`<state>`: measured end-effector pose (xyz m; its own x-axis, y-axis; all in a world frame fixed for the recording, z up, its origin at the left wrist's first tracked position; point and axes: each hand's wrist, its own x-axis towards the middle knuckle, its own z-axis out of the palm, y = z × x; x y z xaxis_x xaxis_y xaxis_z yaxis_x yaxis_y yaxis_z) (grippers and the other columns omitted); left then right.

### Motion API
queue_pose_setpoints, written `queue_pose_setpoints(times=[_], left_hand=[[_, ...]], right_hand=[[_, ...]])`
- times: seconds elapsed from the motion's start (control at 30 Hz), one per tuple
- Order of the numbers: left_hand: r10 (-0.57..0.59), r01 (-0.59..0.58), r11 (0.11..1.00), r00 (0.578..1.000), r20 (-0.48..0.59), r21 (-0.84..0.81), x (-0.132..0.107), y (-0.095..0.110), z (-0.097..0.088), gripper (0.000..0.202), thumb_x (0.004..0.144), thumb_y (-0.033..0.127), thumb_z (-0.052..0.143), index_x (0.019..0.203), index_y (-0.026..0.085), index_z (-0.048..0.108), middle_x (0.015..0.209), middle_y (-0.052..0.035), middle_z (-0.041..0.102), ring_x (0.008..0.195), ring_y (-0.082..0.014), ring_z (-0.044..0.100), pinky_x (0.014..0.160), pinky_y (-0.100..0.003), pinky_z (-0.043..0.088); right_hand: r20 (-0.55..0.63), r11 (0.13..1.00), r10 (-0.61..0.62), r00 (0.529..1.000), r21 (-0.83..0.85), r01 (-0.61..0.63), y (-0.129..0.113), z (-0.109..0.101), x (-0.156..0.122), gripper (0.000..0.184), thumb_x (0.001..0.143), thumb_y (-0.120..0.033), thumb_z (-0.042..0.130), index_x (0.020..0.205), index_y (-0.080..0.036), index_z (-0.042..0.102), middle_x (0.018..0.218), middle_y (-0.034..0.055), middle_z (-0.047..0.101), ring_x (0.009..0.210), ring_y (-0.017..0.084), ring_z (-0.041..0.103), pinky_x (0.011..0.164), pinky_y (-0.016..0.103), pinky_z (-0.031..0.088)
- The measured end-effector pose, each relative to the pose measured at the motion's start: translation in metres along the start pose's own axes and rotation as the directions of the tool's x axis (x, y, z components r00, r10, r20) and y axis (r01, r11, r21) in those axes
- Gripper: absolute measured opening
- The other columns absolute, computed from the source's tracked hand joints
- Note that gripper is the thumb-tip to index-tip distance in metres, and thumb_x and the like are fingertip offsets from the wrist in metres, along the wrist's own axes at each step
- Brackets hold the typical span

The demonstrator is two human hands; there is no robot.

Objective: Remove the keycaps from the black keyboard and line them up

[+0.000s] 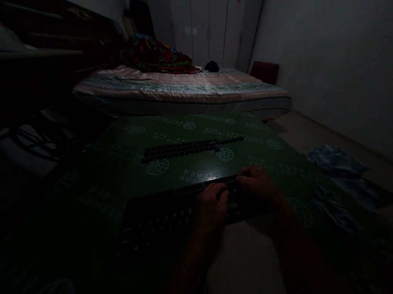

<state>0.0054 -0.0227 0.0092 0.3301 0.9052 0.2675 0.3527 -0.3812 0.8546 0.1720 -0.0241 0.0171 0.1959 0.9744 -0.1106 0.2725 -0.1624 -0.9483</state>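
Observation:
The room is very dim. A black keyboard (161,218) lies on a green sheet printed with globe marks (127,169). My left hand (212,208) rests on the keyboard's right part with its fingers curled down onto the keys. Just to the right, my right hand (258,183) has its fingers bent and pinched at the keyboard's far right edge. What the fingers grip is too dark to make out. Farther away on the sheet lies a long row of dark loose keycaps (186,148).
A bed (186,92) with a striped cover and a heap of colourful cloth (159,56) stands behind the sheet. White wardrobe doors (209,22) fill the back wall. Blue cloth (337,162) lies on the floor at right. Dark furniture (29,86) stands at left.

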Motion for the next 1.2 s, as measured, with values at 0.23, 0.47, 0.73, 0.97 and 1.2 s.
queue_pose_setpoints(times=[0.23,0.47,0.73,0.97,1.2], left_hand=[[0.096,-0.118,0.959,0.991,0.099,0.259,-0.001,0.013,-0.006,0.013,0.075,0.012,0.048,0.076,0.017,0.060,0.082,-0.0045,0.059,0.079,-0.0161,0.056,0.070,-0.027,0.044],[0.052,-0.163,0.894,0.963,0.266,0.417,-0.002,0.026,-0.011,0.012,0.076,0.014,0.049,0.081,0.016,0.060,0.090,-0.0074,0.058,0.088,-0.0191,0.055,0.077,-0.030,0.045],[0.033,-0.170,0.810,0.969,0.245,0.562,0.013,0.023,0.010,0.022,0.072,0.014,0.054,0.092,0.014,0.064,0.115,-0.0110,0.053,0.111,-0.0258,0.045,0.093,-0.039,0.040],[0.013,-0.151,0.812,0.970,0.242,0.564,0.020,0.010,0.024,0.025,0.071,0.014,0.054,0.093,0.014,0.066,0.128,-0.0136,0.045,0.125,-0.0319,0.031,0.101,-0.047,0.031],[0.002,-0.135,0.821,0.972,0.235,0.555,0.019,0.004,0.024,0.025,0.073,0.016,0.052,0.094,0.018,0.066,0.129,-0.0112,0.045,0.126,-0.0315,0.030,0.100,-0.048,0.032]], right_hand=[[-0.052,0.997,0.003,0.999,-0.074,-0.007,-0.001,0.002,0.003,0.008,0.063,-0.023,0.050,0.060,-0.017,0.055,0.038,-0.0062,0.048,0.029,0.008,0.042,0.029,0.016,0.030],[-0.063,0.939,-0.163,0.985,-0.316,0.135,0.001,0.002,0.005,0.006,0.060,-0.018,0.054,0.060,-0.015,0.059,0.051,-0.0016,0.056,0.047,0.010,0.052,0.041,0.017,0.036],[-0.057,0.945,-0.145,0.988,-0.303,0.122,0.002,0.001,0.007,0.004,0.059,-0.017,0.054,0.060,-0.015,0.057,0.053,-0.0012,0.056,0.049,0.011,0.052,0.043,0.018,0.037],[-0.060,0.978,0.005,0.998,-0.208,-0.018,-0.001,0.001,0.005,0.001,0.058,-0.016,0.054,0.060,-0.016,0.054,0.046,-0.0022,0.053,0.037,0.010,0.049,0.034,0.018,0.035],[-0.097,0.979,0.068,0.993,-0.184,-0.085,0.000,0.005,0.006,0.002,0.058,-0.014,0.054,0.060,-0.015,0.054,0.041,-0.0033,0.053,0.032,0.010,0.049,0.031,0.017,0.034]])
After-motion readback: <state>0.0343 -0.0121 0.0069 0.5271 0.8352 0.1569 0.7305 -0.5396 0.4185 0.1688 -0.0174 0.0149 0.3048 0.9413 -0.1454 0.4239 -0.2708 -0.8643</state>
